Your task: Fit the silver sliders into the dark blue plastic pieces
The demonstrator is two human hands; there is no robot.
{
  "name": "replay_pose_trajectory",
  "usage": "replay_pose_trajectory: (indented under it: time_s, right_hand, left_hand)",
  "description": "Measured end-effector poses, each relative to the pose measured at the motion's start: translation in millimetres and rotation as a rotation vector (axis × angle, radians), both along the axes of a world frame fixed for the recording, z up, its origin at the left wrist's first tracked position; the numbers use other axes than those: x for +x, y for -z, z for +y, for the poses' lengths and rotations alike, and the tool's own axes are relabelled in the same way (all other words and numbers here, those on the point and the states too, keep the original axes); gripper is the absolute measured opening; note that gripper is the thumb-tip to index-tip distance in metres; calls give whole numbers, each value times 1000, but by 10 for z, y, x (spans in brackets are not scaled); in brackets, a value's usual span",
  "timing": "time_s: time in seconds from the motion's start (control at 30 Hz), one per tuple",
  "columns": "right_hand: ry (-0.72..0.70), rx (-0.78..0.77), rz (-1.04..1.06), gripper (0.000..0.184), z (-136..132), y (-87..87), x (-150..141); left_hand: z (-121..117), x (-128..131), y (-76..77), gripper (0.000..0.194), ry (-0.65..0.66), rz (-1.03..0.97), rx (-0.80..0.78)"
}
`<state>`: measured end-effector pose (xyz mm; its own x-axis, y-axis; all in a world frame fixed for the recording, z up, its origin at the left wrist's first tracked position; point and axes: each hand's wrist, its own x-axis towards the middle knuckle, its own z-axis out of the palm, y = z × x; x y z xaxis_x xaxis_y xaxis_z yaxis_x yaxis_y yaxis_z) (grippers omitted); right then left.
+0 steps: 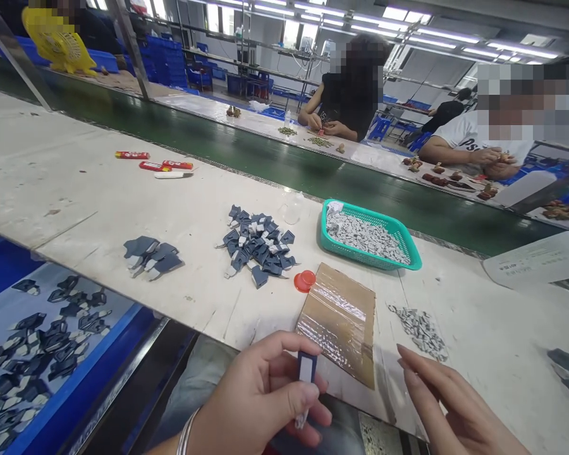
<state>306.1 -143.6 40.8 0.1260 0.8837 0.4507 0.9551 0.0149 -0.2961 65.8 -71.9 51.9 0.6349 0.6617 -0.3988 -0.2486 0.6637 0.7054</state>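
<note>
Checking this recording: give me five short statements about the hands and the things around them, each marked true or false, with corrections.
1. The left hand holds a dark blue piece. True.
2. The green basket contains many small grey pieces. True.
3. The right hand is gripping the basket's rim. False: it is apart from the basket, nearest the loose grey pieces on the table.
4. The red cap lies inside the basket. False: it is on the table, by a corner of the cardboard.
5. A yellow fan stands across the green belt. True.
</note>
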Motion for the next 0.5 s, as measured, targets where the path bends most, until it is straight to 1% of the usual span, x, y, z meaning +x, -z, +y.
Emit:
replay_pose_trajectory:
  time_s: [0.13, 0.2, 0.3, 0.4, 0.5]
  right_hand:
    - [136, -20, 51, 26, 12, 171, 58]
    - [166, 23, 63, 28, 29, 253, 44]
    - [175, 107, 70, 27, 55, 343, -9]
    - [187, 144, 94, 26, 62, 376, -45]
    - [191, 131, 118, 25, 52, 357, -55]
  left_hand:
    - [-35, 0, -73, 57, -47, 17, -11]
    - [-52, -7, -88, 60, -35, 10, -1]
    - [-78, -15, -71, 58, -28, 4, 3]
    - [-94, -14, -30, 57, -80, -5, 25]
    - [-100, -2, 5, 59, -139, 13, 53]
